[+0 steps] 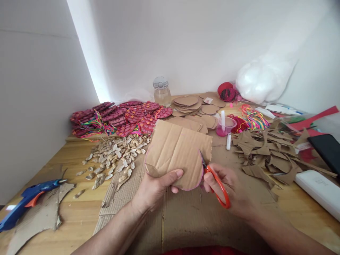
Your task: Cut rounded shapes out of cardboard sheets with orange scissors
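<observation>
My left hand [159,187] grips a piece of brown cardboard [177,152] by its lower edge, thumb on top and fingers underneath. The lower rim of the piece is rounded, with a pink line along it; the upper part is straight-edged and creased. In my right hand [225,184] is a pair of scissors with orange handles [221,191]. Their dark blades [203,158] lie at the right side of the cardboard, one blade showing over its face. Part of the lower blade is hidden behind the piece.
Peanut shells [117,154] and pink decorated pieces [132,117] lie to the left. Cut cardboard rounds [187,101] and a glass jar [162,92] stand behind. Cardboard scraps [265,148], a phone [326,150] and a white box [318,191] are right; a blue glue gun [29,198] lies far left.
</observation>
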Motion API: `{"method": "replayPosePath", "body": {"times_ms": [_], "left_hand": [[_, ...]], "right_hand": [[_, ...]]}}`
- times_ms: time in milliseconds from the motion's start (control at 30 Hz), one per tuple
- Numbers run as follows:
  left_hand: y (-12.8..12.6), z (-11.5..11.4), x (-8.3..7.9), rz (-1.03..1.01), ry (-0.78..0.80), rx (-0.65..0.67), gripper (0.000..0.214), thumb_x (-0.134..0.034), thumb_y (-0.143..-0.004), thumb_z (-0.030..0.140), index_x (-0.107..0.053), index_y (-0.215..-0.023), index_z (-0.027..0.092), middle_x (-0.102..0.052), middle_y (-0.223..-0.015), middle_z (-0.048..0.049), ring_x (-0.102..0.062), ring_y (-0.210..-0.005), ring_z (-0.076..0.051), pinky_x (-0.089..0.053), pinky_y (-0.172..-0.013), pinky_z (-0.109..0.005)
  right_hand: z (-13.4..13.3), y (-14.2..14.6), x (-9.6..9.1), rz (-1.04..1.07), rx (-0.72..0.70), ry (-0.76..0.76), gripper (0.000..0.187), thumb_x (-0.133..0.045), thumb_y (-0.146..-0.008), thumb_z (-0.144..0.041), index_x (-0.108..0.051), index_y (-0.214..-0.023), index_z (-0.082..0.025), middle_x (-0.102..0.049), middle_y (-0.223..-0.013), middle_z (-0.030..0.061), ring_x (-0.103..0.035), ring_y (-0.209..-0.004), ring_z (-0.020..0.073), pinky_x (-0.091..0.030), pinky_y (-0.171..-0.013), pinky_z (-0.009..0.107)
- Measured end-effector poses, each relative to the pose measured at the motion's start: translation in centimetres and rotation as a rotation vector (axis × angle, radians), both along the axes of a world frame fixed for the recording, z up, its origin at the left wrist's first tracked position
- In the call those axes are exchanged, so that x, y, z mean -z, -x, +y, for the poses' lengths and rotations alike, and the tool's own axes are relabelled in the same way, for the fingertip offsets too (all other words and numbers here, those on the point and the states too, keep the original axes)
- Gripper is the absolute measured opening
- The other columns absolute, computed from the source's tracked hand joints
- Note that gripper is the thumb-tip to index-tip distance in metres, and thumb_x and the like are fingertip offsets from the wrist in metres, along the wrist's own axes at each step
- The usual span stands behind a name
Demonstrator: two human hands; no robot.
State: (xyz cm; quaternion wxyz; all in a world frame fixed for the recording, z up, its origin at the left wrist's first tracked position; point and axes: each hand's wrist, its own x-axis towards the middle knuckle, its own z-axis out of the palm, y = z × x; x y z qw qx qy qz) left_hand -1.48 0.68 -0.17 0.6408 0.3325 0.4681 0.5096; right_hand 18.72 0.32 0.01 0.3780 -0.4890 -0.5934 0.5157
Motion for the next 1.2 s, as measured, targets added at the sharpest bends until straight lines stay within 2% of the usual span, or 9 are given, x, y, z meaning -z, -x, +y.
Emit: {"method": "replayPosePath", "body": {"times_ms": [100, 267, 500, 733, 1000, 1200], "left_hand": [[0.13, 0.11, -0.13, -0.010, 0.012, 0.014, 0.048, -0.085, -0.069, 0.020, -0.070, -0.114, 0.013, -0.075, -0.102, -0.0095, -0.069, -0.070, -0.014, -0.047, -0.038, -0.014], [0.11, 0.15, -0.09, -0.035, -0.005, 0.013, 0.053, -0.084, -0.071, 0.019, -0.067, -0.121, 0.013, -0.075, -0.103, -0.0101, -0.069, -0.069, -0.014, -0.047, -0.038, -0.013], [0.00, -0.04, 0.31, 0.021, -0.020, 0.029, 0.043, -0.086, -0.070, 0.024, -0.073, -0.110, 0.013, -0.074, -0.098, -0.0075, -0.067, -0.069, -0.013, -0.049, -0.040, -0.014], [-0.05, 0.02, 0.27, -0.021, -0.016, 0.028, 0.043, -0.085, -0.070, 0.022, -0.073, -0.110, 0.014, -0.074, -0.099, -0.0063, -0.067, -0.070, -0.012, -0.048, -0.040, -0.013], [-0.08, 0.06, 0.40, -0.052, -0.021, 0.019, 0.041, -0.086, -0.069, 0.022, -0.073, -0.107, 0.013, -0.074, -0.095, -0.0061, -0.067, -0.066, -0.011, -0.047, -0.039, -0.013], [0.01, 0.12, 0.31, -0.051, -0.020, 0.026, 0.041, -0.086, -0.069, 0.022, -0.073, -0.106, 0.012, -0.074, -0.097, -0.0078, -0.068, -0.067, -0.013, -0.047, -0.039, -0.014]], "right_hand": [[-0.01, -0.10, 0.02, 0.021, -0.008, 0.029, 0.058, -0.053, -0.083, -0.075, -0.039, -0.061, -0.023, -0.042, -0.054, -0.0039, -0.035, -0.051, 0.0114, -0.027, -0.046, 0.025], [0.03, -0.19, 0.03, 0.088, -0.032, 0.094, 0.060, -0.056, -0.079, -0.078, -0.039, -0.062, -0.023, -0.046, -0.054, -0.0034, -0.037, -0.051, 0.0116, -0.029, -0.049, 0.025], [0.24, -0.49, -0.02, 0.023, -0.044, 0.020, 0.058, -0.053, -0.086, -0.073, -0.045, -0.060, -0.021, -0.048, -0.054, -0.0017, -0.039, -0.050, 0.0114, -0.028, -0.049, 0.026], [-0.08, -0.06, -0.11, 0.065, 0.011, 0.092, 0.060, -0.058, -0.077, -0.079, -0.044, -0.061, -0.022, -0.042, -0.047, -0.0058, -0.035, -0.044, 0.0090, -0.025, -0.044, 0.023], [-0.14, 0.07, -0.29, 0.035, 0.017, 0.021, 0.059, -0.059, -0.079, -0.076, -0.047, -0.059, -0.022, -0.044, -0.047, -0.0047, -0.036, -0.043, 0.0093, -0.024, -0.043, 0.024], [-0.22, -0.19, -0.20, 0.000, 0.007, 0.030, 0.056, -0.060, -0.081, -0.072, -0.049, -0.061, -0.022, -0.045, -0.047, -0.0043, -0.036, -0.043, 0.0100, -0.023, -0.042, 0.025]]}}
